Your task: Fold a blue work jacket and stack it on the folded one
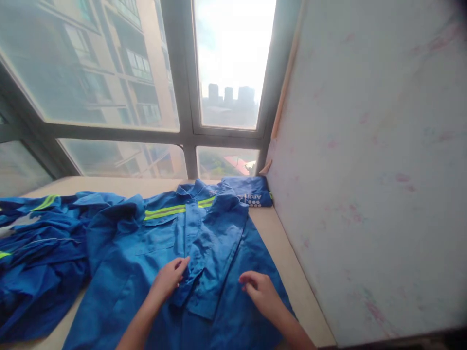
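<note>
A blue work jacket (153,272) lies spread front up, its collar toward the window and a yellow-green reflective stripe across the chest. One sleeve (219,248) is folded over the front, its cuff end pointing toward me. My left hand (170,279) is over the jacket's middle, beside the folded sleeve, fingers loosely bent and seemingly holding nothing. To the right of that sleeve, my right hand (258,287) hovers over the jacket with curled fingers apart from the thumb, nothing visible in it.
A heap of rumpled blue clothing (40,267) with reflective strips lies on the left. A folded blue garment with white print (251,191) sits in the far right corner. The pale ledge (295,272) meets a wall (375,194) on the right and windows (229,63) behind.
</note>
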Action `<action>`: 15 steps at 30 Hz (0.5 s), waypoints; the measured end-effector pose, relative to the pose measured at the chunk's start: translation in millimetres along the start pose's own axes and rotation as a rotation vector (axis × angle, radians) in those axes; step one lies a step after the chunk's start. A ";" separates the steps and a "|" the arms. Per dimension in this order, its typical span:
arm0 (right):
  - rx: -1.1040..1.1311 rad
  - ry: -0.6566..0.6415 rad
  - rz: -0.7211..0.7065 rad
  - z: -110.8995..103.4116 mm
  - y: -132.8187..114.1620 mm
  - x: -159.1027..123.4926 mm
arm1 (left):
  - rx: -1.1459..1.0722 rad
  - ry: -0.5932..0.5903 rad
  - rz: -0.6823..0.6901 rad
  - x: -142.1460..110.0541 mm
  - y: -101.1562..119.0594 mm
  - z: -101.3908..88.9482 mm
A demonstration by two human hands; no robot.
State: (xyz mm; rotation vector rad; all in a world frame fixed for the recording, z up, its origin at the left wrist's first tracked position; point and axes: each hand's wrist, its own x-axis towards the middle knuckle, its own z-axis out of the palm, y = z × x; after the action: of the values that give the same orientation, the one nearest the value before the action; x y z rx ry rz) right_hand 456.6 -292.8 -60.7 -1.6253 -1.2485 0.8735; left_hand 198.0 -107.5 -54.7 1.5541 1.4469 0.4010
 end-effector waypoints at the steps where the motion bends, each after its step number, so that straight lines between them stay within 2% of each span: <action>1: 0.055 0.004 0.070 1.7 8.3 -4.5 | 0.044 -0.004 0.022 -5.5 -1.9 1.7; 3: 0.154 0.011 0.131 5.2 18.5 -11.3 | 0.113 -0.013 0.084 -14.1 -0.1 5.2; 8: 0.183 0.064 0.073 7.7 22.0 -19.5 | 0.066 -0.014 0.219 -24.4 26.4 12.1; 11: 0.278 0.076 0.095 7.8 21.8 -18.7 | -0.111 -0.020 0.104 -32.8 41.3 22.1; 13: 0.334 0.083 0.120 9.0 21.9 -15.5 | -0.330 -0.075 -0.032 -43.5 52.6 32.0; 15: 0.411 0.105 0.200 8.6 18.6 -11.0 | -0.542 -0.128 -0.087 -57.8 70.0 42.4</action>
State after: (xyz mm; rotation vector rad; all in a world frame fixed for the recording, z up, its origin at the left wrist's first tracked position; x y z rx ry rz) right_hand 452.6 -303.5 -80.9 -1.4535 -0.7800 1.0737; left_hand 257.7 -167.0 -0.5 1.0570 1.1760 0.5754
